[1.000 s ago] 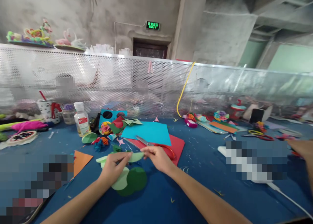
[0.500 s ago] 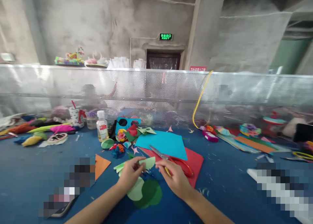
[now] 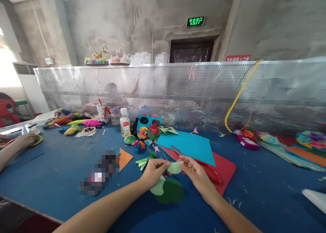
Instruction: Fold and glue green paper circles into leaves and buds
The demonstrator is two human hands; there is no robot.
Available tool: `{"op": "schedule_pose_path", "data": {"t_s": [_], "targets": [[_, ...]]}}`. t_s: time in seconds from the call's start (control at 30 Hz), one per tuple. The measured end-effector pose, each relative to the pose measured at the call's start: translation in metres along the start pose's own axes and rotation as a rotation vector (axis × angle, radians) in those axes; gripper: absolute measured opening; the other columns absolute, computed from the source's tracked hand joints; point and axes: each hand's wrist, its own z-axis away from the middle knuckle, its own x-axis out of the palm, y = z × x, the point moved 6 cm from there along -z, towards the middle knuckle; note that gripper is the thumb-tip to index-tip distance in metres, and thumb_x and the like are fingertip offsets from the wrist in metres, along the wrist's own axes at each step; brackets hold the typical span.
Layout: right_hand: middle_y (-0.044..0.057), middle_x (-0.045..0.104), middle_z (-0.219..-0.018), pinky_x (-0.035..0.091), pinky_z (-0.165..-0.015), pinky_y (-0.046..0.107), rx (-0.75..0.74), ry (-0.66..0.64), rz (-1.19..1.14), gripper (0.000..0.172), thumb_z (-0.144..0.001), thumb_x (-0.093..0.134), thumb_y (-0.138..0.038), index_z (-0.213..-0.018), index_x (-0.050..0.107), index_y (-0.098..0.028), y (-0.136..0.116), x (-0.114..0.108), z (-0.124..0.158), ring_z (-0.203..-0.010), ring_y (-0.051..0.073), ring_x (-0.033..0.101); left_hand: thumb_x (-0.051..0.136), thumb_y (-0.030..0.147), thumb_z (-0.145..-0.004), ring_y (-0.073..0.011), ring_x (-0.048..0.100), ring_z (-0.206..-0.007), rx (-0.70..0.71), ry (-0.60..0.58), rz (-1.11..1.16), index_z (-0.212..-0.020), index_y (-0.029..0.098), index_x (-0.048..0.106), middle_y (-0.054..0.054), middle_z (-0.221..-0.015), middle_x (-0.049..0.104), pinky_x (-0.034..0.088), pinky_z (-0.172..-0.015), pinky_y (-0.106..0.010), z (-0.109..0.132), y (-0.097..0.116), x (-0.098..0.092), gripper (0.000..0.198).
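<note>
My left hand point(image 3: 153, 172) and my right hand point(image 3: 197, 174) pinch a folded light green paper piece point(image 3: 175, 167) between them, just above the blue table point(image 3: 63, 165). Under the hands lie a pale green paper disc point(image 3: 158, 188) and a dark green paper disc point(image 3: 171, 191), overlapping. Red-handled scissors point(image 3: 201, 165) lie right behind my right hand on a red paper sheet point(image 3: 225, 168), partly under a cyan sheet point(image 3: 188, 144). Green paper strips point(image 3: 142, 161) lie left of my left hand.
An orange paper triangle point(image 3: 124, 158), a glue bottle point(image 3: 124, 122), a cup point(image 3: 102, 112) and paper flowers point(image 3: 142, 133) sit behind. A perforated metal screen point(image 3: 165, 90) runs across the table. Another person's hand point(image 3: 24, 140) rests at far left. Coloured paper stacks point(image 3: 300, 151) lie right.
My view has swung left and the hands sit a little further right in the picture. Both hands keep hold of the light green piece, which now looks more folded and smaller.
</note>
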Motion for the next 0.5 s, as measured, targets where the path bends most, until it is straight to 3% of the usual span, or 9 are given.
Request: {"op": "schedule_pose_path", "data": {"t_s": [0.1,0.2,0.27,0.37,0.5], "targets": [[0.005,0.063,-0.077,0.048,-0.056,0.029,0.070,-0.003,0.002,0.037,-0.070,0.060,-0.044,-0.094,0.057,-0.015,0.005,-0.002,-0.001,-0.057,0.016,0.059,0.050,0.044,-0.079,-0.0150,0.060,-0.061,0.066,-0.016,-0.127,-0.103,0.013,0.063,-0.009,-0.081,0.068,0.049,-0.054,-0.024,0.001,0.004,0.000,0.041],[0.003,0.062,-0.072,0.047,-0.053,0.027,0.073,-0.021,0.017,0.036,-0.067,0.063,-0.044,-0.090,0.058,-0.016,0.009,-0.002,-0.003,-0.055,0.015,0.057,0.060,0.040,-0.073,-0.0175,0.059,-0.081,0.240,-0.067,-0.319,-0.110,0.019,0.059,-0.008,-0.104,0.062,0.049,-0.060,-0.022,0.005,0.016,0.004,0.043],[0.003,0.061,-0.073,0.047,-0.055,0.028,0.064,-0.023,0.028,0.036,-0.068,0.062,-0.043,-0.091,0.057,-0.016,0.009,-0.002,-0.002,-0.057,0.015,0.057,0.066,0.040,-0.067,-0.0195,0.058,-0.090,0.313,-0.126,-0.392,-0.110,0.020,0.059,-0.009,-0.108,0.060,0.049,-0.064,-0.022,0.008,0.021,0.008,0.048],[0.003,0.061,-0.074,0.048,-0.057,0.028,0.034,-0.029,0.057,0.034,-0.071,0.060,-0.042,-0.092,0.057,-0.016,0.006,-0.002,0.000,-0.061,0.016,0.058,0.067,0.040,-0.065,-0.0201,0.058,-0.090,0.330,-0.164,-0.408,-0.108,0.018,0.060,-0.011,-0.106,0.060,0.049,-0.064,-0.023,0.010,0.024,0.011,0.049],[0.006,0.062,-0.088,0.050,-0.066,0.031,-0.025,-0.099,0.093,0.039,-0.073,0.059,-0.040,-0.104,0.052,-0.018,-0.002,0.001,0.003,-0.078,0.020,0.061,0.062,0.039,-0.070,-0.0188,0.059,-0.082,0.243,-0.114,-0.326,-0.105,0.015,0.061,-0.010,-0.102,0.061,0.048,-0.059,-0.022,0.007,0.024,0.007,0.042]]}}
